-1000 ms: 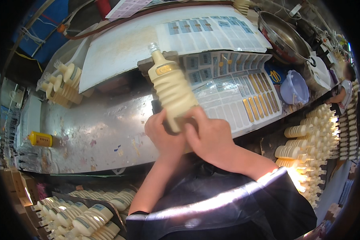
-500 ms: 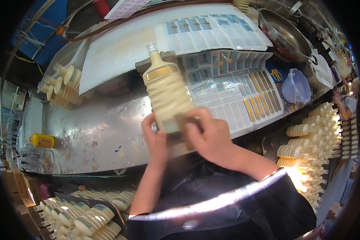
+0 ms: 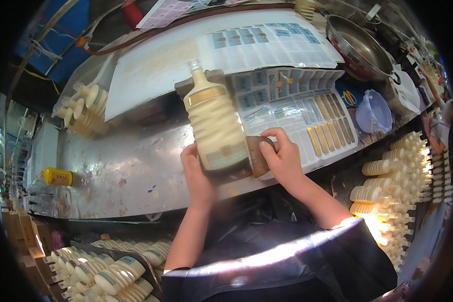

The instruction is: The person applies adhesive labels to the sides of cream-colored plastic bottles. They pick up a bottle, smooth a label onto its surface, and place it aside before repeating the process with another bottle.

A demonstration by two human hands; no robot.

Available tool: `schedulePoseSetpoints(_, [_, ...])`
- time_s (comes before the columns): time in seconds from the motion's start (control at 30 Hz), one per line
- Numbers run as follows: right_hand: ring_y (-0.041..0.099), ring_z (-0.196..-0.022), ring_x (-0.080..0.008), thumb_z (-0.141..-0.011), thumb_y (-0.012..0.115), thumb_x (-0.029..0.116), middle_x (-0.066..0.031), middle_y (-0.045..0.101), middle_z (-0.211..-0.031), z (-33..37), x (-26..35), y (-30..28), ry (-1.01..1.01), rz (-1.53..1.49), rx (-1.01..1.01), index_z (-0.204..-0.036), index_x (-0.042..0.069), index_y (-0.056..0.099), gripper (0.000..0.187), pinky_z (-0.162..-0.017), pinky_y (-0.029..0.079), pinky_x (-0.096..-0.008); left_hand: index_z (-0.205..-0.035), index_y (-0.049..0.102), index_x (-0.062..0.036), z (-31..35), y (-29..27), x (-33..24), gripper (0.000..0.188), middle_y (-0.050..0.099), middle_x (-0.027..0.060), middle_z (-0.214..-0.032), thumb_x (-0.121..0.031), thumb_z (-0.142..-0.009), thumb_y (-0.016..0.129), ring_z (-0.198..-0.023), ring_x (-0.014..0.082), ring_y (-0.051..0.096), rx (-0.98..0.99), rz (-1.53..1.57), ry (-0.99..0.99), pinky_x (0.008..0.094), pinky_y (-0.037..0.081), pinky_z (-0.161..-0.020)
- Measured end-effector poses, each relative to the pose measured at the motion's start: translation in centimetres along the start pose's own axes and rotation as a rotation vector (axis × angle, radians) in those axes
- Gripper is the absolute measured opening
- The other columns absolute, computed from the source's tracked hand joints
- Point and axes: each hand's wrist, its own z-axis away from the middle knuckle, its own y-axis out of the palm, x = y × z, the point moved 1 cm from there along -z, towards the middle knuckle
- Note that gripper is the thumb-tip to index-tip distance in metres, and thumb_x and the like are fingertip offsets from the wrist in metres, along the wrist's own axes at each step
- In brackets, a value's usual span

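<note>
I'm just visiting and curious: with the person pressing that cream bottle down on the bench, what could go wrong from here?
1. The cream ribbed bottle lies on a small block; held only at its base by the left hand, it might roll, skewing its label.
2. The right hand rests on the label sheets, so it may smudge or lift some.
3. The stacked bottles at the bench's far left could topple if jostled.

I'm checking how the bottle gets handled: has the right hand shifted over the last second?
Yes. The right hand slid off the front of the cream bottle to its right side, toward the label sheets, now gripping a brown block.
</note>
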Motion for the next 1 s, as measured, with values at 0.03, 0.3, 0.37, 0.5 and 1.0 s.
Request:
schedulePoseSetpoints(0.03, [0.048, -0.046, -0.0164, -0.098, 0.063, 0.015, -0.0069, 0.052, -0.055, 0.2, 1.3, -0.2, 0.009, -0.034, -0.005, -0.114, 0.007, 0.058, 0.019, -0.049, 0.036, -0.034, -0.142, 0.04, -0.0045, 0.0, -0.1, 0.2, 0.045, 0.049, 0.0112, -0.135, -0.038, -0.112, 0.04, -0.125, 0.0188, 0.047, 0.011, 0.015, 0.011, 0.0364, 0.035, -0.111])
schedulePoseSetpoints(0.3, [0.066, -0.062, -0.0408, -0.098, 0.06, 0.021, -0.0166, 0.066, -0.067, 0.6, 3.1, 1.5, -0.125, 0.295, 0.071, -0.115, 0.012, 0.058, 0.019, -0.061, 0.052, -0.05, -0.141, 0.039, 0.0029, -0.1, 0.7, 0.1, 0.053, 0.043, 0.0167, -0.138, -0.027, -0.102, 0.059, -0.13, 0.0264, 0.044, -0.024, -0.38, 0.063, 0.0404, 0.034, -0.114])
schedulePoseSetpoints(0.37, [0.065, -0.061, -0.0396, -0.098, 0.06, 0.021, -0.0158, 0.065, -0.065, 0.3, 0.9, 0.6, -0.071, 0.226, 0.045, -0.114, 0.012, 0.058, 0.019, -0.059, 0.05, -0.0481, -0.142, 0.038, 0.0006, -0.3, 0.3, 0.8, 0.048, 0.046, 0.0155, -0.14, -0.026, -0.105, 0.053, -0.131, 0.0232, 0.043, -0.015, -0.301, 0.054, 0.0382, 0.032, -0.114])
schedulePoseSetpoints(0.5, [0.053, -0.052, -0.0216, -0.1, 0.061, 0.018, -0.0087, 0.056, -0.058, -0.2, -1.8, 0.2, -0.037, 0.165, 0.013, -0.115, 0.009, 0.058, 0.018, -0.052, 0.039, -0.0366, -0.142, 0.039, -0.001, -0.2, 0.6, 0.4, 0.039, 0.048, 0.0133, -0.138, -0.022, -0.109, 0.046, -0.13, 0.0206, 0.043, -0.002, -0.115, 0.033, 0.0361, 0.031, -0.115])
schedulePoseSetpoints(1.0, [0.052, -0.051, -0.0178, -0.101, 0.06, 0.021, -0.0079, 0.054, -0.059, 0.0, -2.9, 0.6, -0.084, 0.097, -0.019, -0.117, 0.009, 0.058, 0.02, -0.052, 0.038, -0.0338, -0.155, 0.029, -0.0053, -7.1, 1.3, -3.1, 0.057, 0.043, 0.014, -0.147, -0.026, -0.106, 0.048, -0.135, 0.0237, 0.046, 0.032, -0.117, 0.04, 0.0387, 0.036, -0.114])
